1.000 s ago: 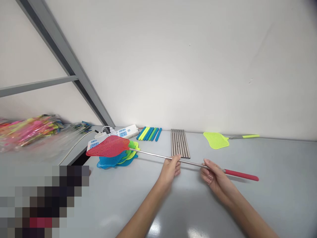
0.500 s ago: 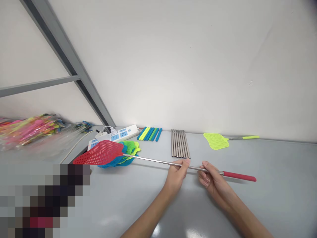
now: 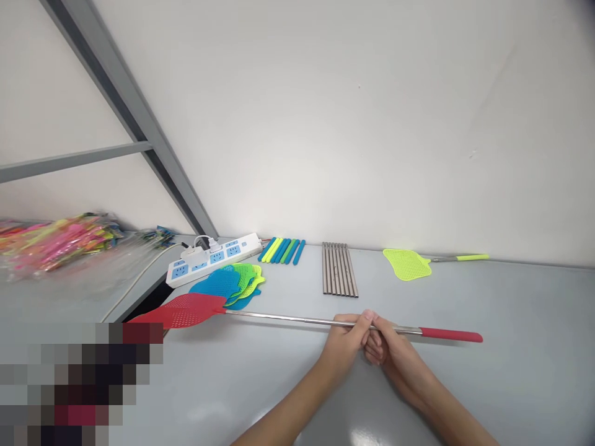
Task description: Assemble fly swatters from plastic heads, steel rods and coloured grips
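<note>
Above the grey table (image 3: pixel 534 378), left hand (image 3: pixel 343 347) and right hand (image 3: pixel 400 353) together, fingers (image 3: pixel 373 352) closed around the red swatter's shaft (image 3: pixel 279 318).

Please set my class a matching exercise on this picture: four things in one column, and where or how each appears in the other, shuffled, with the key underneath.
Things
1. Red fly swatter
2. Metal tubes
3. Yellow-green fly swatter
4. Power strip

Where or how
A. White and blue, at the back left
B. Lying flat at the back right
C. Held by the left hand and right hand
D. Lying side by side in a row

Right pairs: 1-C, 2-D, 3-B, 4-A
</note>
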Demonstrator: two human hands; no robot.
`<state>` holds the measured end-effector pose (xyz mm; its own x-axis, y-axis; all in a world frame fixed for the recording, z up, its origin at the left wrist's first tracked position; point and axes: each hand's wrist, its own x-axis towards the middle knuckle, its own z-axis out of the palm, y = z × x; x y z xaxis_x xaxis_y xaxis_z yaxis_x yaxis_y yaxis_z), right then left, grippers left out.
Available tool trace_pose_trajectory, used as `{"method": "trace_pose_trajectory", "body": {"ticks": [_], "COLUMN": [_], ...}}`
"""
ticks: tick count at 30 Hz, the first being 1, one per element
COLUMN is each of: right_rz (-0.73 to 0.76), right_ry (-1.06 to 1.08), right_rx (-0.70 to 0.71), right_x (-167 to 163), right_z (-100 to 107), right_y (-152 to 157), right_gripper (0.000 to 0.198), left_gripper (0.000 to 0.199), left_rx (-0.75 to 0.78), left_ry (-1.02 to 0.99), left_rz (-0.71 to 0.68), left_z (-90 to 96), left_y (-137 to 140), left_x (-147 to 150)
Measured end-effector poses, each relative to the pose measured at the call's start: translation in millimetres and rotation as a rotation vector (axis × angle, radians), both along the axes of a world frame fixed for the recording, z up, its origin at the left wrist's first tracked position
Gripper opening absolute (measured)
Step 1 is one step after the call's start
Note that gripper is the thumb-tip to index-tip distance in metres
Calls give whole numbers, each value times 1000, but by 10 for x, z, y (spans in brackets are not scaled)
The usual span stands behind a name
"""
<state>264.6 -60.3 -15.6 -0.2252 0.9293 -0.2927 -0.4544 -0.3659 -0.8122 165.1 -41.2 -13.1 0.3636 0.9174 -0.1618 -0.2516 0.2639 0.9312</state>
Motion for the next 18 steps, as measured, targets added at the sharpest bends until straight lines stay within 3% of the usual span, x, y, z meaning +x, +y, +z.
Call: {"method": "trace_pose_trajectory", "body": {"ticks": [4,10,18], "right_rz": [-5,-70,-35], "right_ry": [-40,-99,-253], "right_rx": [-6,-47,53], "right_x": [2,1,101], "right_z": [7,-5,62], "right_y": [11,33,83], "right_gripper": [41,42,40], "left_gripper": [49,41,36], "left_rx": [20,-79,-106], "left_ry": [3,-36,-87], "left_rz": [-16,-14,-116], "left_z": [-13,-2,46], "left_y": [18,10,-5], "left_x": [-10,0,-24]}}
